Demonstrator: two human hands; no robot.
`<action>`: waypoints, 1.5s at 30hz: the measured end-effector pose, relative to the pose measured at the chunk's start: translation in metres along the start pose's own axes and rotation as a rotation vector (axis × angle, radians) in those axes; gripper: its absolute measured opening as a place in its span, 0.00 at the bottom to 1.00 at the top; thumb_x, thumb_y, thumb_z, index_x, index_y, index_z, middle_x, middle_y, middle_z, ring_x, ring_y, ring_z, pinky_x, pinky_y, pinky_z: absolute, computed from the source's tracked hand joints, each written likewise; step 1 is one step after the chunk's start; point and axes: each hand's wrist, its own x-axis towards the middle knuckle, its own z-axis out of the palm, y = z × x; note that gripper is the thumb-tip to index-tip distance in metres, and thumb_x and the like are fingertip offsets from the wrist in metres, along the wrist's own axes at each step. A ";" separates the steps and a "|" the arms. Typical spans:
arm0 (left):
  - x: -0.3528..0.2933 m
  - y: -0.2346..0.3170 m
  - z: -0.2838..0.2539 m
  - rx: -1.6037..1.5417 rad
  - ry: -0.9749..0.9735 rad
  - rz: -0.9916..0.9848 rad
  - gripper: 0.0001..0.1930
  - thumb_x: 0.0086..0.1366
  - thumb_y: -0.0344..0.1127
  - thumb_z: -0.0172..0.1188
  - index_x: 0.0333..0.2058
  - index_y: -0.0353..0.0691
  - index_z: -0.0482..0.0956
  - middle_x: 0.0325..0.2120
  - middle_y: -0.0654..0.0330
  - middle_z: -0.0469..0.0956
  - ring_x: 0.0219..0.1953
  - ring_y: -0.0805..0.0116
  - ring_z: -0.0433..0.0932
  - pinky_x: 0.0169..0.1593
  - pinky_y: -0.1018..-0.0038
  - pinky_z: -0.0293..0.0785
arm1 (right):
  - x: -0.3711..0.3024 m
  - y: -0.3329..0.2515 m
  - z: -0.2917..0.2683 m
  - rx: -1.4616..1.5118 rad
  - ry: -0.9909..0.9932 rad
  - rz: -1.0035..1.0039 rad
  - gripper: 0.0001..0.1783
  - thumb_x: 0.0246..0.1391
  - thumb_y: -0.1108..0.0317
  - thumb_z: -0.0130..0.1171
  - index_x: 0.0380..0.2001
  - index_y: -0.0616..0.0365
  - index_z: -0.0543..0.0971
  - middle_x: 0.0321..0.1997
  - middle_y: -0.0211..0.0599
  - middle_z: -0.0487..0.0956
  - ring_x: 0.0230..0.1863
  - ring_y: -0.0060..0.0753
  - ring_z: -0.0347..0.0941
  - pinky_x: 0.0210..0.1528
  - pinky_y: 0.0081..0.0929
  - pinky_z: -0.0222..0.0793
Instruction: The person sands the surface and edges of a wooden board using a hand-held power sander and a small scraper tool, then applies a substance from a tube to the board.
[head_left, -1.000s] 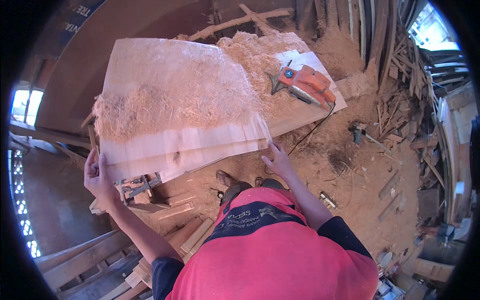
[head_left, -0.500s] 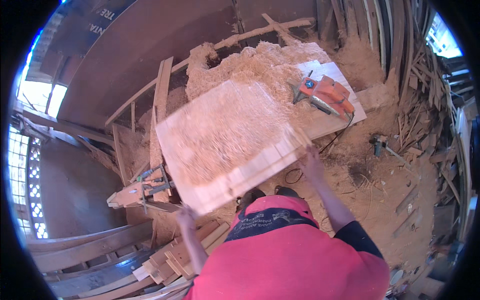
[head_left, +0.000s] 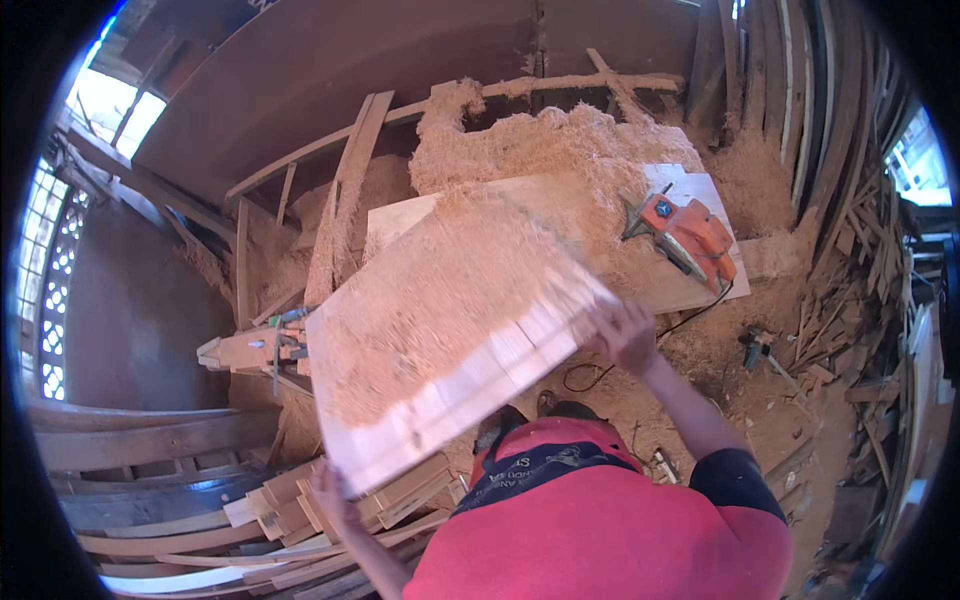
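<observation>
The stack of planed boards (head_left: 450, 340), tilted above the workbench (head_left: 700, 290), is gripped at opposite corners by the left hand (head_left: 330, 495) and right hand (head_left: 620, 335). Both grips should be kept firm so the shavings (head_left: 430, 300) are shed evenly.

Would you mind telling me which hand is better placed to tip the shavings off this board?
Probably the right hand: it grips the raised far corner of the board, so lifting there tilts it. The left hand holds the low near corner and acts as pivot.
</observation>
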 end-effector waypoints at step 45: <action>-0.142 0.045 0.241 0.461 -0.434 1.391 0.15 0.49 0.31 0.70 0.38 0.40 0.84 0.43 0.59 0.84 0.43 0.58 0.82 0.45 0.67 0.80 | 0.024 -0.120 0.016 2.067 -0.020 1.217 0.21 0.69 0.63 0.50 0.61 0.61 0.68 0.55 0.40 0.78 0.51 0.34 0.79 0.52 0.36 0.79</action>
